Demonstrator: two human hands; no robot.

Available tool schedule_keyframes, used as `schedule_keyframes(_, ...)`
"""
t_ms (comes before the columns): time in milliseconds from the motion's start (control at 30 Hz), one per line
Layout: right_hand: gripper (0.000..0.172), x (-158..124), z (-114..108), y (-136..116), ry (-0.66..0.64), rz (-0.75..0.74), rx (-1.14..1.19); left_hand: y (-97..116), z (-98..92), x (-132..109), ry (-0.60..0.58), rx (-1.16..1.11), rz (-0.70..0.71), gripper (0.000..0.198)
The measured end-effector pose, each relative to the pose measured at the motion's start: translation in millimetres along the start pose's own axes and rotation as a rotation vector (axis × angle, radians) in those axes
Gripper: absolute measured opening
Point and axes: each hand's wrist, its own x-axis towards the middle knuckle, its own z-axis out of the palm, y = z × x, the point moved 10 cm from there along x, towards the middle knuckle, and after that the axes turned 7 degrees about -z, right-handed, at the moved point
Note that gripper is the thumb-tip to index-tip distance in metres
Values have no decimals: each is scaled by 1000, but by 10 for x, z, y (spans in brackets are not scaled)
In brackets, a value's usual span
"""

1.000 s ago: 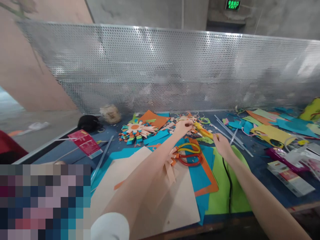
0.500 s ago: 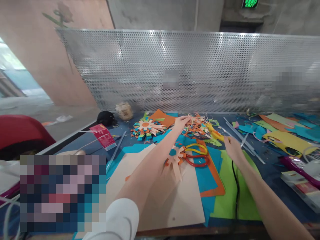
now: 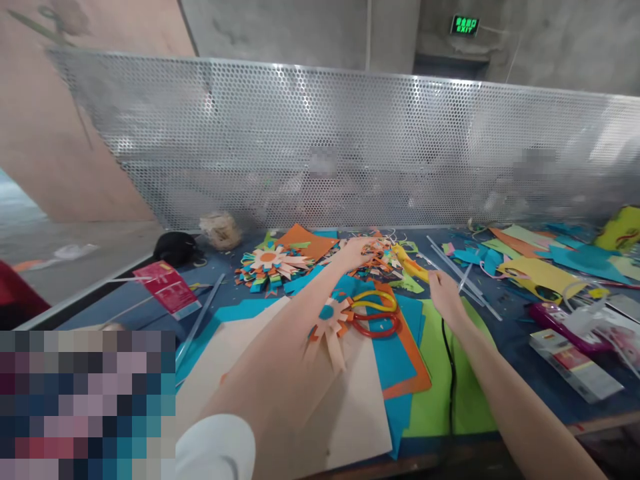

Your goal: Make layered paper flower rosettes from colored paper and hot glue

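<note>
My right hand (image 3: 444, 291) is wrapped around the handle of a yellow glue gun (image 3: 413, 265), with its nozzle toward the scrap pile and a black cord (image 3: 453, 377) hanging below. At the heap of cut paper scraps (image 3: 377, 267), my left hand (image 3: 357, 252) has its fingers bent down among the pieces; what they pinch, if anything, is hidden. Under my left forearm lies a layered paper flower (image 3: 334, 319) with a blue centre. Beside it are scissors (image 3: 383, 325) with yellow and red handles. A fuller paper flower (image 3: 270, 259) sits left of the heap.
Stacked beige card (image 3: 350, 400) and green card (image 3: 425, 413) cover the front of the table. Clear glue sticks (image 3: 465, 280) lie to the right, near a purple tool (image 3: 565, 327) and a clear package (image 3: 575, 363). A perforated metal screen (image 3: 320, 120) stands behind.
The view has turned a little to the right, so things appear shifted left. My left fingers have bent lower into the scraps. My right hand still holds the glue gun.
</note>
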Motion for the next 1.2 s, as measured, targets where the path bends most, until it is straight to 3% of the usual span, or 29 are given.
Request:
schedule_keyframes(167, 31, 18, 84, 43, -31, -3, 48, 188, 148, -45, -51, -263, 21, 33)
schedule_keyframes(433, 37, 17, 109, 86, -34, 11, 93, 181, 157, -23, 20, -454, -71, 23)
schedule_keyframes(633, 37, 8, 128, 96, -46, 23, 109, 132, 121, -44, 37, -492, -125, 11)
schedule_keyframes(867, 35, -46, 116, 34, -80, 41, 89, -3, -41, -137, 101, -552, -156, 33)
schedule_keyframes(1200, 31, -25, 124, 55, -83, 54, 63, 244, -233, -239, 128, -363, -36, 21)
